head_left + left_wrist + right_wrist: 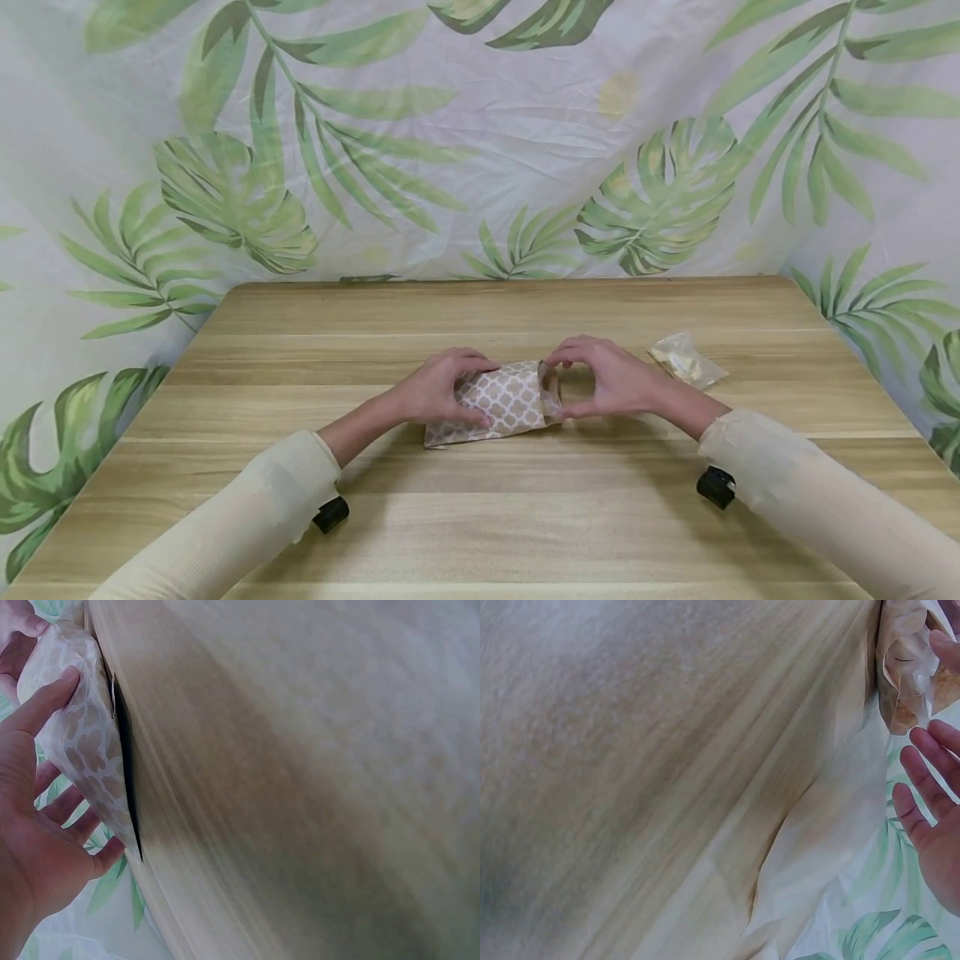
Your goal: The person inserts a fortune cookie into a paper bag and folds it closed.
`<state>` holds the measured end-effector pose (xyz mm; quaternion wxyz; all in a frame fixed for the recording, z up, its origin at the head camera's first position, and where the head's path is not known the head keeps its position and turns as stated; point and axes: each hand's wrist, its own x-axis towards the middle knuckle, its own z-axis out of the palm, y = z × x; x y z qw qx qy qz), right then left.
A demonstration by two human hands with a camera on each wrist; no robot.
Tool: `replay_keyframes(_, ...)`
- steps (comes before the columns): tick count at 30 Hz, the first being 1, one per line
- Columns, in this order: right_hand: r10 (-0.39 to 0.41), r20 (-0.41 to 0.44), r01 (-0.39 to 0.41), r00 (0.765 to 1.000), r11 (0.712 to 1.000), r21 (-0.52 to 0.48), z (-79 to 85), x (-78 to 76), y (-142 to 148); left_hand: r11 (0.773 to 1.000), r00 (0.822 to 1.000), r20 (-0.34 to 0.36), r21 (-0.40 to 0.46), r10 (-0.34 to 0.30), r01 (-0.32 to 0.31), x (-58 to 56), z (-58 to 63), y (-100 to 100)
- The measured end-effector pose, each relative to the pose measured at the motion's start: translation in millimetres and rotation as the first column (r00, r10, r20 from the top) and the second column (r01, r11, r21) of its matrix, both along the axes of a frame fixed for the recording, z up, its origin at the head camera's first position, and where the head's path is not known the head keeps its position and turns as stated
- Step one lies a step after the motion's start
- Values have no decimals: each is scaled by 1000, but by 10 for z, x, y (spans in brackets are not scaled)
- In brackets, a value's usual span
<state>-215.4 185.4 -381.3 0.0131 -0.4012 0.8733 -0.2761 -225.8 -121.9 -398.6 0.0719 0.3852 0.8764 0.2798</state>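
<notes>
A brown paper bag (513, 396) with a white lattice print lies on its side on the table, its mouth facing right. My left hand (442, 387) grips it across the body, the thumb (69, 679) on the near side and the other fingers behind. At the mouth, my right hand (618, 379) holds the rim between thumb and fingertips, the palm apart from the paper. Crumpled clear plastic (915, 690) shows inside the mouth; what lies deeper in the bag is hidden.
A small clear plastic bag (688, 360) with pale pieces inside lies behind my right forearm. The wooden table (495, 533) ends at a leaf-printed cloth (517, 133). Black wrist mounts hang below both sleeves, one under the left sleeve (247, 508).
</notes>
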Motion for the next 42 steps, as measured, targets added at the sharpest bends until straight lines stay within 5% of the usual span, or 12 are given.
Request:
replay_keyframes(14, -12, 23, 13, 1000, 999, -37, -158, -2, -100, 1000, 1000, -15, 1, -14, 14, -11, -13, -2)
replay_keyframes(21, -48, 85, 55, 995, 996, -71, -143, 5, -85, 1000, 1000, -10, 5, -17, 17, -6, 0, -6)
replay_keyframes(42, -92, 94, 99, 991, 992, -78, -173, 37, -105, 1000, 1000, -6, 7, -7, 7, -8, -21, 0)
